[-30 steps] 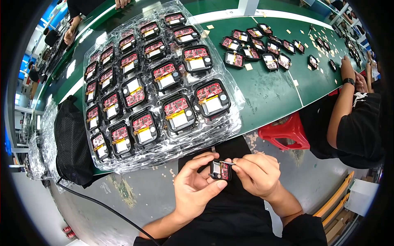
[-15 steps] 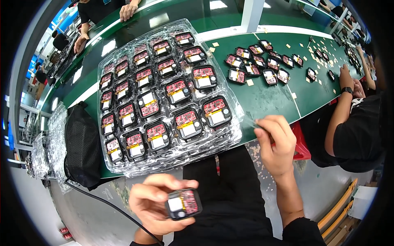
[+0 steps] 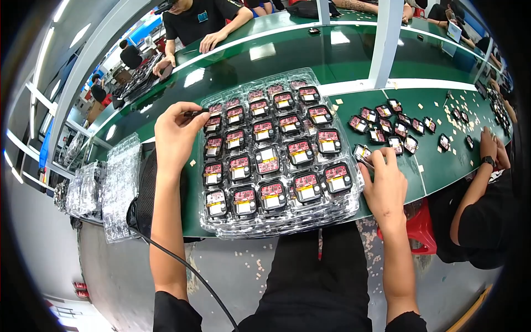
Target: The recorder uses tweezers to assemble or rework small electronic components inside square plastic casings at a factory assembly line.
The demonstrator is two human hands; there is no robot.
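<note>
My left hand point(image 3: 178, 131) reaches over the far left corner of the clear plastic tray point(image 3: 354, 213), its fingers pinching a small black device housing point(image 3: 194, 113) seen nearly edge-on. Rows of similar square housings point(image 3: 308, 186) fill the tray, showing red circuit boards, white squares and yellow strips. Beyond the tray's right edge, my right hand point(image 3: 385, 185) is closed on a thin pointed tool that looks like tweezers point(image 3: 365, 161). Its tip is by a loose housing point(image 3: 362, 152) on the green table; whether they touch I cannot tell.
More loose housings point(image 3: 395, 145) and small tan squares lie on the green table point(image 3: 406, 172). Stacked clear trays point(image 3: 121, 185) and a black mesh bag point(image 3: 147, 193) are at left. A cable point(image 3: 188, 265) crosses my left arm. A white post point(image 3: 385, 44) rises behind; co-workers sit around.
My left hand has carried the housing from in front of the tray to its far left corner. My right hand has moved to the loose housings. The whole view has shifted.
</note>
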